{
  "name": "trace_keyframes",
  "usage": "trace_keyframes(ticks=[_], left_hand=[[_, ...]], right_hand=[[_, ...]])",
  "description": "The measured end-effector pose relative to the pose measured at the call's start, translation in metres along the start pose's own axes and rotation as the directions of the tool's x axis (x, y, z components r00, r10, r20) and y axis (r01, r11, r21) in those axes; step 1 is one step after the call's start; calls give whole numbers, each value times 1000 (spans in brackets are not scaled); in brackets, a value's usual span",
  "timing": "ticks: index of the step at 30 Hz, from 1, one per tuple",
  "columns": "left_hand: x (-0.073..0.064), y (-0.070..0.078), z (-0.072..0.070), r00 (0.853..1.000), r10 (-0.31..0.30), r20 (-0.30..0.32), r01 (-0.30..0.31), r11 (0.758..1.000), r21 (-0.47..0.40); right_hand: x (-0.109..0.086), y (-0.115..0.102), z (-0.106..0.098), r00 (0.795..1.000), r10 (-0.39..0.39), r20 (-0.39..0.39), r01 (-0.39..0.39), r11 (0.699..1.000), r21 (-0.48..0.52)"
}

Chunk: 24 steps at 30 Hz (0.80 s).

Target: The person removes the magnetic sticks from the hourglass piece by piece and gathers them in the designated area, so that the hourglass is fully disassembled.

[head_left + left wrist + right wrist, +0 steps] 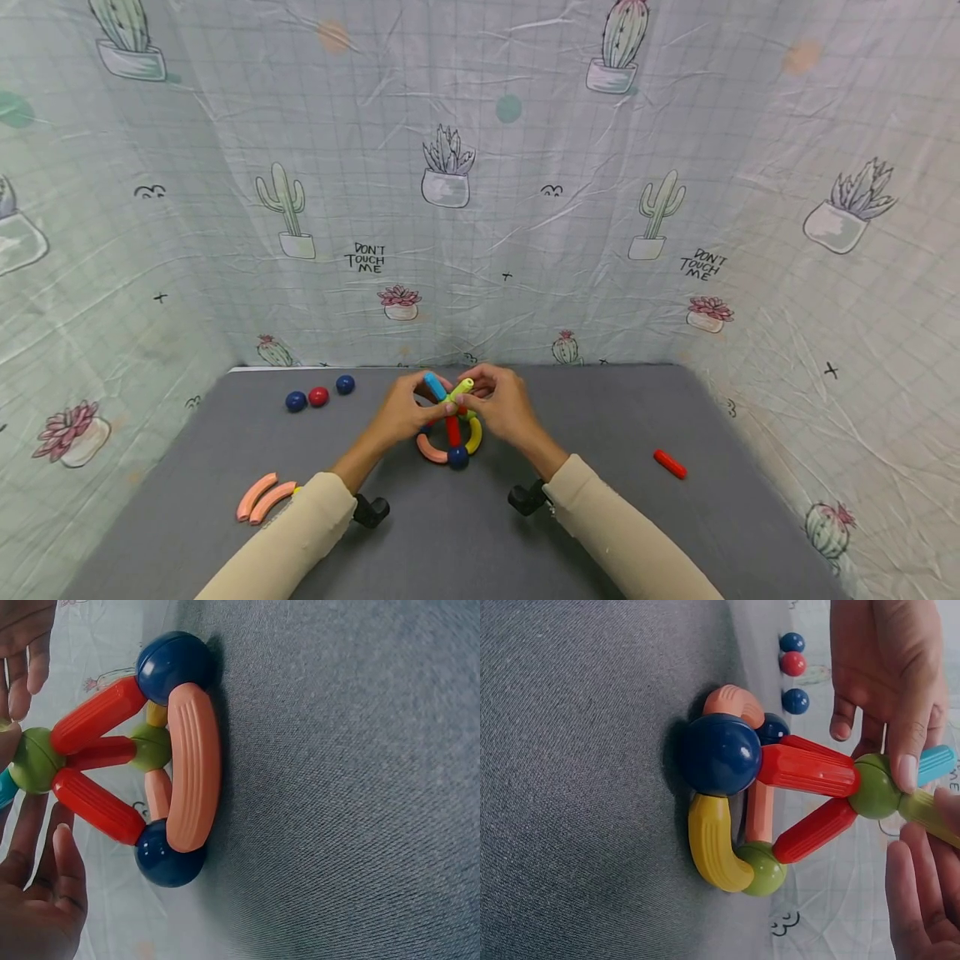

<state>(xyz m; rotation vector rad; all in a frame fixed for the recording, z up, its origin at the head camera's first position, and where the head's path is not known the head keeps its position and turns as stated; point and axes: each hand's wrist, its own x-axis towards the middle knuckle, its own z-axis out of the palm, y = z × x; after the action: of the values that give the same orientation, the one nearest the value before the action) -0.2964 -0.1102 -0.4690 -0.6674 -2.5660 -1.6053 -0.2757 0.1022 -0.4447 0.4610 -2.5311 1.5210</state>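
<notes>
A toy frame of ball-and-stick pieces stands on the grey table in front of me. Its base has curved salmon sticks (193, 769), a curved yellow stick (714, 841), dark blue balls (457, 457) and a green ball (762, 868). Three straight red sticks (810, 770) slope up to an upper green ball (874, 787), from which a light blue stick (435, 386) and a yellow-green stick (461, 389) rise. My left hand (402, 411) pinches the upper green ball, thumb in front. With its fingertips, my right hand (506, 407) holds the yellow-green stick near its base.
Two dark blue balls (296, 402) and a red ball (318, 397) lie at the back left. Nearer, two curved salmon sticks (257, 497) lie beside my left sleeve, which partly hides a yellow piece (297, 489). A red stick (670, 464) rests at the right. Printed cloth hangs behind.
</notes>
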Motion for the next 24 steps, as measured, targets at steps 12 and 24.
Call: trace_keyframes(ticks=[12,24], left_hand=[[-2,3,3,999,-33,-13,33,999,14],[-6,-1,4,999,-41,-23,42,998,45]], right_hand=[[0,0,0,985,-66,-160,51,994,-97],[-11,15,-16,990,-40,-132,24,993,-120]])
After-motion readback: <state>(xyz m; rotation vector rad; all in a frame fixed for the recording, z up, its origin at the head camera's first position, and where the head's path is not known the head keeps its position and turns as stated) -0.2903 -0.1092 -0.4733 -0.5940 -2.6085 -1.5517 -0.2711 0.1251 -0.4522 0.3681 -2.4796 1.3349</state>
